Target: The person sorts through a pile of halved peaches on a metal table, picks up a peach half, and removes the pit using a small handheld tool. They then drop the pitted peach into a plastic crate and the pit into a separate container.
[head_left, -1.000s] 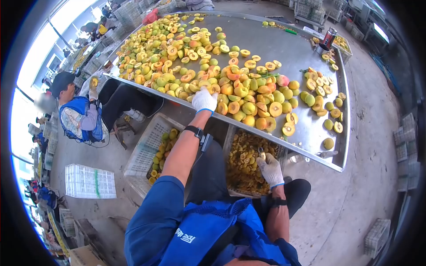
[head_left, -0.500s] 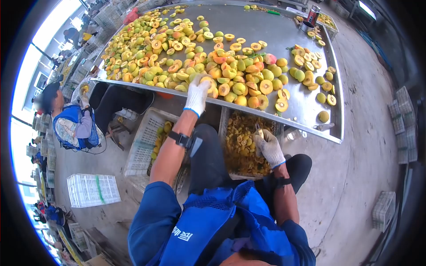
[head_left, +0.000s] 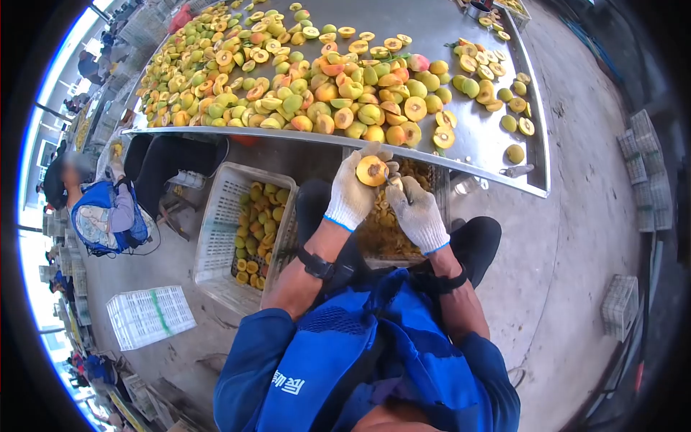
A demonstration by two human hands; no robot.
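Between the thumb and fingers of my gloved left hand (head_left: 350, 193) is a halved peach (head_left: 371, 171), its cut face and brown centre turned up. My gloved right hand (head_left: 419, 217) is closed around a small pitting tool (head_left: 393, 177); its metal tip meets the peach's edge, and most of it is hidden by the fingers. Both hands are just off the table's front edge, above a crate of fruit scraps (head_left: 389, 234). A large heap of halved peaches (head_left: 309, 101) covers the metal table (head_left: 403, 18).
To the left of my legs stands a white crate (head_left: 212, 230) holding peach halves. Another white crate (head_left: 151, 317) sits on the floor. A seated person (head_left: 108, 212) works at the table's left. A knife-like tool (head_left: 517, 171) lies at the right front corner.
My left hand has come back from the heap with a peach half. My right hand has risen from over the scrap crate, bringing the tool to the peach. The view has shifted slightly.
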